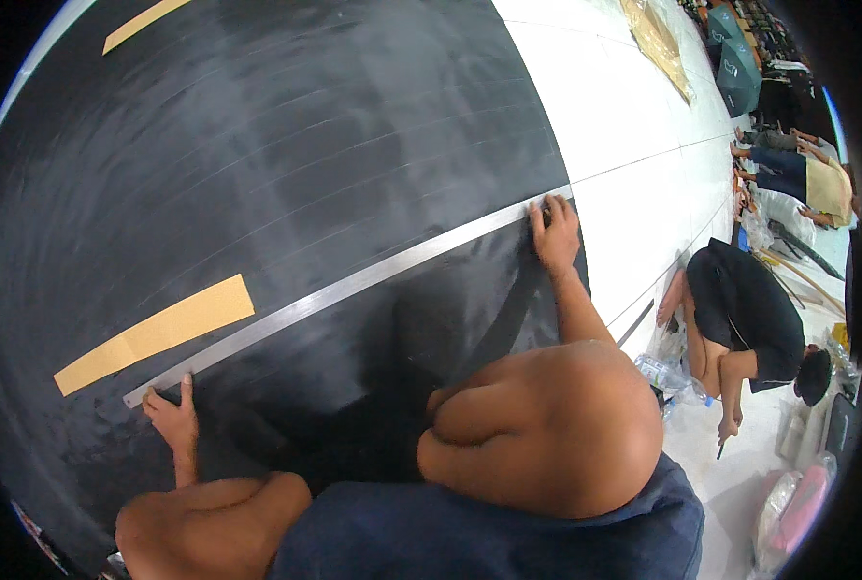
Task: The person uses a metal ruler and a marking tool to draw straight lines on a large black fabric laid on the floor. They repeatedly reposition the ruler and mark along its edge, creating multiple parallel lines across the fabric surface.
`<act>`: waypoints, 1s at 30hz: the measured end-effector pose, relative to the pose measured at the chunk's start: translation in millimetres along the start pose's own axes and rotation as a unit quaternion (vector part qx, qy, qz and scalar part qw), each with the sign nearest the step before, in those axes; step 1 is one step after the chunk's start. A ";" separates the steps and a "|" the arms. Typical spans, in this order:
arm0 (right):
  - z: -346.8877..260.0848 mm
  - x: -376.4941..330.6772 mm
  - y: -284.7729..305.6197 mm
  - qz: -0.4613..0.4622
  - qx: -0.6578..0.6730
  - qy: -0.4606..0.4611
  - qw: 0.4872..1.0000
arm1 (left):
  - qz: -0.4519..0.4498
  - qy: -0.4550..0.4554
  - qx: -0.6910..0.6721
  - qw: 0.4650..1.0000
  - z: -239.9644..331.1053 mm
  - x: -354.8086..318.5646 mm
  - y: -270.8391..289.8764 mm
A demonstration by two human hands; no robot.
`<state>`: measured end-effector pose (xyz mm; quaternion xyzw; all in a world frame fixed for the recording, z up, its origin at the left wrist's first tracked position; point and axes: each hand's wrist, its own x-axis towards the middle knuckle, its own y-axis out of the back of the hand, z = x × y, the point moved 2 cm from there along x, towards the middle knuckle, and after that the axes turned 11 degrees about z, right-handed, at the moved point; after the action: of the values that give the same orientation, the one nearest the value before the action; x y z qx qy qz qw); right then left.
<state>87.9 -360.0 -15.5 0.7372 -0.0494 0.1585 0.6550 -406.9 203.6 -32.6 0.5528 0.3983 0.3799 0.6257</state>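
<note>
A long thin metal straightedge (354, 285) lies slantwise across a large black sheet (286, 155) spread on the floor. My left hand (173, 414) presses its lower left end with the fingers spread flat. My right hand (554, 232) presses down at its upper right end, near the border of the black sheet and the white surface. Neither hand holds anything. Faint parallel lines run across the black sheet above the straightedge. My bare knees (547, 435) are bent in front of me.
Two tan tape strips (156, 333) (146, 21) stick on the black sheet. White flooring (634, 106) lies to the right. Another person in black (740, 319) crouches at the right; more people sit farther back (798, 174). Plastic bags and bottles (668, 372) lie nearby.
</note>
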 end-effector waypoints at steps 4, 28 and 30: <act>45.4 24.3 -17.1 -0.008 0.001 -0.057 0.998 | 0.045 -0.087 -0.069 0.993 23.4 -14.6 -1.9; 87.7 31.0 -55.2 0.030 0.025 -0.039 0.998 | 0.085 0.072 -0.109 0.988 36.8 -24.2 -14.2; 90.7 28.6 -52.1 0.030 0.025 -0.041 0.998 | 0.074 0.081 -0.125 0.986 35.8 -24.1 -16.9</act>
<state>144.9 -438.1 -64.8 0.7576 -0.0939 0.1490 0.6285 -383.0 165.9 -45.0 0.4655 0.3553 0.5153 0.6258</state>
